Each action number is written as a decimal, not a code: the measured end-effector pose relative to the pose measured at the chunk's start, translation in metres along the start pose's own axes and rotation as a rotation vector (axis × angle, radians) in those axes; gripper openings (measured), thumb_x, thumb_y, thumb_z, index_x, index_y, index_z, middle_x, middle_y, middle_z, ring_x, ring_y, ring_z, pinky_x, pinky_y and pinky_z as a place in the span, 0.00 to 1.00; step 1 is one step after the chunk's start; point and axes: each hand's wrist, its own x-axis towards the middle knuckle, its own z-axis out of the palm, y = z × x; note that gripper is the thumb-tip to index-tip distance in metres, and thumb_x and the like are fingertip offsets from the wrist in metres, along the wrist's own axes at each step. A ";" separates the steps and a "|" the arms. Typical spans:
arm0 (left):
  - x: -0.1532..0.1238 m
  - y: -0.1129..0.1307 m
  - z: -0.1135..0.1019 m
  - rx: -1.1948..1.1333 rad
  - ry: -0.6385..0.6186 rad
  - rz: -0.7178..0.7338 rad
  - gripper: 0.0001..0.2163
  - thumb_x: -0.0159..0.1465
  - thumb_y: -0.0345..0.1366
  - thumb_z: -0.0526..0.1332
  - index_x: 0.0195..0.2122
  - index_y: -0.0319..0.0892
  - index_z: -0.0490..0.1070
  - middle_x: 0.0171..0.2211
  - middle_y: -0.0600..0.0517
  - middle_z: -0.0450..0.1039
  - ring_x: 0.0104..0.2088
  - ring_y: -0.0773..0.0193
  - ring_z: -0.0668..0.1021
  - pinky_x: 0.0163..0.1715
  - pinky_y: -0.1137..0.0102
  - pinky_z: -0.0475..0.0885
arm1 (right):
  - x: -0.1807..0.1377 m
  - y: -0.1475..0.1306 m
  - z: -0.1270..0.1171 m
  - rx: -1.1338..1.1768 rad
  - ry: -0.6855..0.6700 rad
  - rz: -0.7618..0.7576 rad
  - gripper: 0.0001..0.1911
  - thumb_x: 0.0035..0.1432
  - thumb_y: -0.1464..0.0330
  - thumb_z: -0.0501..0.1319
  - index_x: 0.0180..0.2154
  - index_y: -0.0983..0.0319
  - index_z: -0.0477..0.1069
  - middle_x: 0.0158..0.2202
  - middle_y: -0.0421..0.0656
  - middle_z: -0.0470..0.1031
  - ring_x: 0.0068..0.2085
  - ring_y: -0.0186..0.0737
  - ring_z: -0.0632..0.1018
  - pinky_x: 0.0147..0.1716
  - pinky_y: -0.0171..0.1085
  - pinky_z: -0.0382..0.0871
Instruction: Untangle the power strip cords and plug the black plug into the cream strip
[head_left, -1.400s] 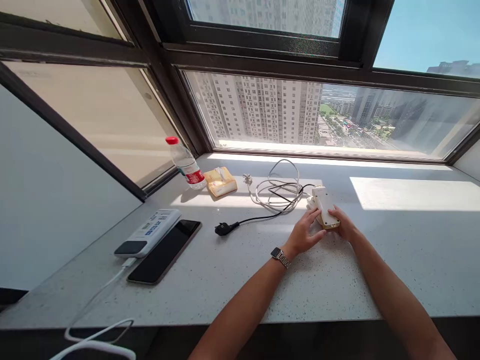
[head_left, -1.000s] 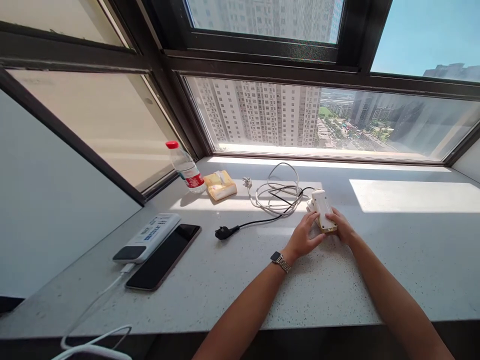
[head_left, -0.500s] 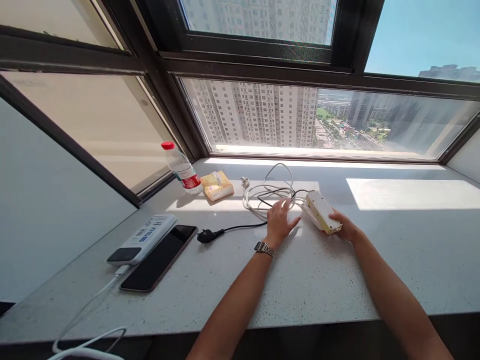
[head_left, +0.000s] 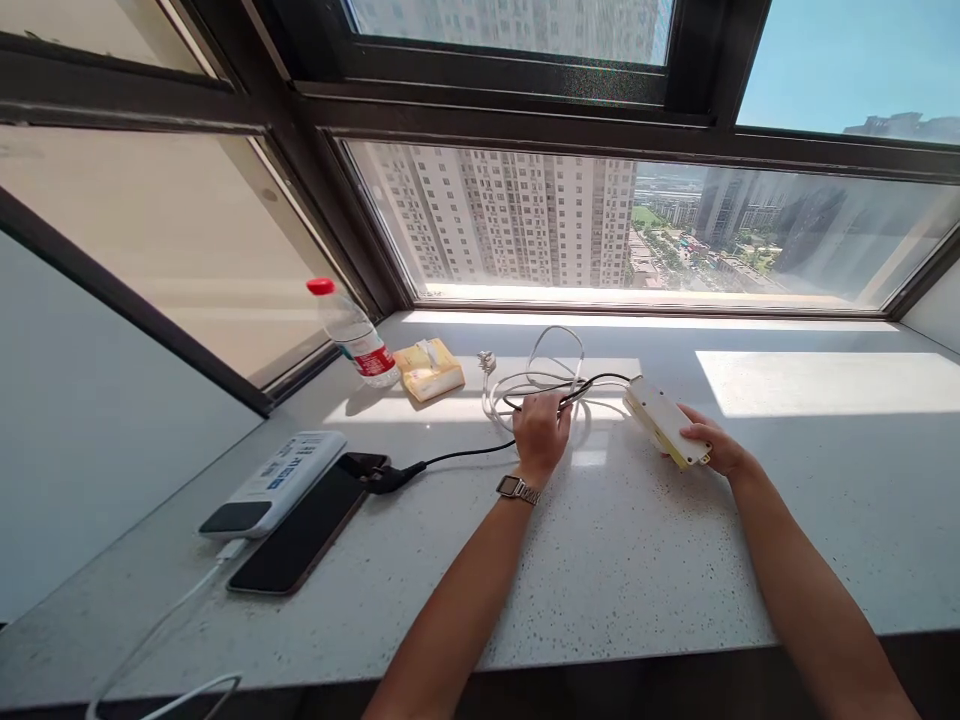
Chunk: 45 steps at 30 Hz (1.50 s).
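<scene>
My right hand (head_left: 716,442) grips the near end of a white power strip (head_left: 664,415) with yellowish sides, its screwed back turned up and tilted. From its far end a black cord (head_left: 472,452) runs left to a black plug (head_left: 390,479), which lies against the phone's upper end. My left hand (head_left: 541,432) is closed round the black cord, its fingertips partly hidden. Just beyond that hand lies a loosely coiled white cable (head_left: 541,345) with a white plug (head_left: 486,362). A watch (head_left: 517,488) is on the left wrist.
On the left of the speckled white counter (head_left: 600,580) are a phone (head_left: 300,540) and a white power bank (head_left: 277,480) with a white charging cable (head_left: 176,605). A red-capped bottle (head_left: 360,340) stands by a yellow tissue pack (head_left: 431,370). Windows rise behind.
My left hand has closed on the black cord and shifted slightly left, and the black plug has slid left to the phone. My right hand has moved the power strip a little to the right.
</scene>
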 end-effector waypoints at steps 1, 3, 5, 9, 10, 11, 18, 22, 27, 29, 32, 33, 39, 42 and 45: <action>0.000 0.001 -0.001 -0.015 0.040 -0.005 0.10 0.67 0.38 0.54 0.40 0.42 0.74 0.37 0.43 0.77 0.42 0.51 0.74 0.41 0.60 0.66 | -0.001 -0.001 -0.001 -0.004 0.002 -0.008 0.39 0.41 0.60 0.68 0.57 0.58 0.67 0.46 0.49 0.77 0.36 0.47 0.80 0.33 0.43 0.76; 0.000 0.002 -0.003 -0.039 0.109 0.000 0.11 0.68 0.39 0.53 0.38 0.41 0.73 0.37 0.43 0.76 0.41 0.52 0.74 0.41 0.62 0.67 | -0.002 -0.002 -0.002 -0.009 0.013 -0.015 0.40 0.42 0.60 0.68 0.59 0.58 0.66 0.46 0.49 0.77 0.35 0.47 0.80 0.32 0.43 0.76; 0.000 0.003 -0.003 -0.062 0.145 0.021 0.11 0.68 0.39 0.53 0.37 0.41 0.72 0.36 0.44 0.76 0.41 0.53 0.74 0.41 0.62 0.68 | -0.001 -0.002 -0.001 -0.006 0.035 -0.011 0.40 0.42 0.60 0.67 0.59 0.57 0.66 0.44 0.48 0.78 0.35 0.48 0.80 0.30 0.42 0.75; -0.001 0.004 0.000 -0.117 0.105 0.056 0.10 0.68 0.37 0.52 0.38 0.42 0.72 0.37 0.45 0.76 0.41 0.54 0.74 0.42 0.62 0.69 | 0.001 -0.001 0.003 0.048 0.104 -0.025 0.37 0.42 0.61 0.66 0.56 0.57 0.69 0.43 0.47 0.78 0.36 0.49 0.80 0.27 0.40 0.74; -0.001 0.004 0.001 -0.126 0.084 0.057 0.10 0.68 0.36 0.52 0.38 0.42 0.73 0.37 0.45 0.76 0.41 0.54 0.74 0.41 0.62 0.70 | 0.002 -0.001 0.003 0.074 0.123 -0.039 0.35 0.42 0.61 0.66 0.55 0.57 0.70 0.43 0.47 0.78 0.36 0.48 0.80 0.27 0.40 0.74; -0.002 0.005 0.002 -0.134 0.061 0.056 0.10 0.68 0.35 0.52 0.38 0.43 0.73 0.38 0.45 0.75 0.42 0.54 0.74 0.41 0.63 0.70 | 0.003 -0.001 0.004 0.101 0.144 -0.054 0.33 0.42 0.61 0.66 0.53 0.57 0.71 0.44 0.47 0.77 0.36 0.48 0.80 0.28 0.40 0.74; -0.005 0.002 0.012 -0.063 -0.099 0.007 0.14 0.63 0.35 0.59 0.50 0.43 0.71 0.51 0.43 0.73 0.53 0.46 0.71 0.48 0.55 0.69 | 0.010 0.005 -0.006 0.202 0.369 -0.165 0.24 0.47 0.59 0.63 0.48 0.57 0.70 0.46 0.47 0.75 0.40 0.51 0.80 0.32 0.45 0.76; -0.005 -0.009 0.013 0.079 -0.253 -0.052 0.26 0.59 0.38 0.64 0.59 0.40 0.65 0.58 0.37 0.67 0.57 0.41 0.68 0.55 0.49 0.62 | 0.012 0.010 -0.017 0.209 0.438 -0.208 0.27 0.48 0.58 0.62 0.50 0.57 0.67 0.48 0.48 0.75 0.42 0.54 0.80 0.30 0.44 0.76; 0.000 -0.007 0.006 0.126 -0.423 -0.061 0.16 0.63 0.39 0.60 0.51 0.43 0.71 0.47 0.43 0.75 0.51 0.47 0.73 0.48 0.55 0.67 | 0.013 0.011 -0.018 0.233 0.372 -0.269 0.29 0.47 0.61 0.64 0.53 0.55 0.67 0.46 0.44 0.75 0.40 0.48 0.81 0.30 0.41 0.77; 0.002 -0.002 0.002 0.118 -0.450 -0.073 0.10 0.63 0.41 0.60 0.41 0.43 0.74 0.40 0.45 0.77 0.46 0.49 0.75 0.47 0.57 0.67 | 0.012 0.010 -0.017 0.213 0.344 -0.273 0.30 0.47 0.60 0.64 0.54 0.54 0.66 0.46 0.44 0.75 0.38 0.47 0.81 0.29 0.41 0.77; 0.003 0.002 0.000 0.083 -0.391 -0.071 0.11 0.62 0.42 0.62 0.41 0.43 0.73 0.41 0.45 0.76 0.45 0.49 0.75 0.45 0.59 0.68 | 0.009 0.007 -0.015 0.171 0.269 -0.239 0.30 0.47 0.59 0.63 0.54 0.55 0.67 0.46 0.46 0.76 0.37 0.48 0.81 0.25 0.40 0.74; 0.003 0.002 0.001 0.074 -0.352 -0.059 0.14 0.61 0.42 0.63 0.46 0.43 0.72 0.46 0.44 0.75 0.48 0.49 0.74 0.46 0.59 0.68 | 0.007 0.006 -0.015 0.160 0.233 -0.223 0.30 0.47 0.58 0.62 0.53 0.56 0.68 0.46 0.47 0.76 0.37 0.49 0.81 0.24 0.39 0.73; -0.001 -0.002 0.006 0.042 -0.408 0.012 0.30 0.59 0.45 0.66 0.61 0.41 0.63 0.59 0.41 0.67 0.60 0.45 0.66 0.59 0.54 0.60 | -0.001 0.006 -0.022 0.133 0.063 -0.183 0.30 0.41 0.57 0.60 0.47 0.63 0.70 0.40 0.51 0.78 0.34 0.52 0.81 0.21 0.38 0.69; -0.001 -0.005 0.007 0.042 -0.431 -0.024 0.33 0.58 0.48 0.66 0.61 0.39 0.62 0.57 0.39 0.69 0.58 0.44 0.68 0.56 0.54 0.62 | -0.004 0.010 -0.030 0.146 0.074 -0.194 0.29 0.40 0.55 0.59 0.44 0.64 0.72 0.35 0.51 0.78 0.32 0.51 0.80 0.21 0.39 0.68; 0.000 -0.006 0.007 0.040 -0.425 -0.018 0.29 0.56 0.47 0.67 0.57 0.40 0.67 0.51 0.40 0.73 0.54 0.44 0.71 0.53 0.54 0.63 | -0.003 0.012 -0.033 0.164 0.123 -0.222 0.29 0.42 0.54 0.57 0.44 0.64 0.72 0.36 0.51 0.78 0.32 0.50 0.79 0.21 0.40 0.68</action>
